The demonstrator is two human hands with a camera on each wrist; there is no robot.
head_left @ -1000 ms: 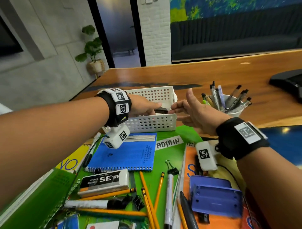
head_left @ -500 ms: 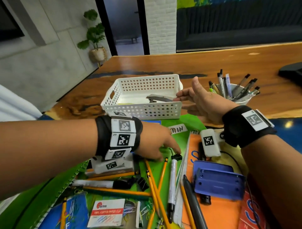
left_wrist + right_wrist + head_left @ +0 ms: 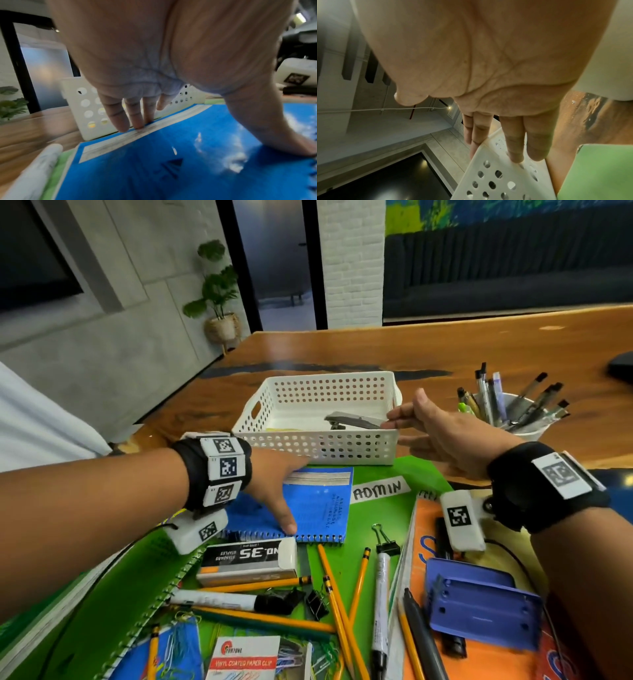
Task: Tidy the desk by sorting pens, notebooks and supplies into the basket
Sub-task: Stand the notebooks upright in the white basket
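Observation:
The white perforated basket (image 3: pixel 318 446) stands on the wooden desk with a grey stapler (image 3: pixel 352 421) inside. Just in front of it lies a blue spiral notebook (image 3: pixel 322 501). My left hand (image 3: pixel 284 491) is spread over that notebook. In the left wrist view its straight fingers (image 3: pixel 120 121) touch the notebook's far edge next to the basket wall (image 3: pixel 89 108), and its thumb (image 3: pixel 283 142) presses near the spiral edge. My right hand (image 3: pixel 407 416) is flat, with its straight fingers (image 3: pixel 513 142) against the basket's right end wall (image 3: pixel 496 182), and holds nothing.
A white cup of pens (image 3: pixel 517 419) stands right of the basket. Near me on green (image 3: pixel 376 525) and orange (image 3: pixel 421 529) notebooks lie a staples box (image 3: pixel 250 556), several pencils (image 3: pixel 339 594), a marker (image 3: pixel 380 604), binder clips (image 3: pixel 385 539), a purple hole punch (image 3: pixel 479 614) and a paper clip box (image 3: pixel 246 659).
My left hand left the basket, dipped toward the pencils and binder clip, and now lies on the blue notebook. The stapler stays in the basket. My right hand has kept to the basket's right end.

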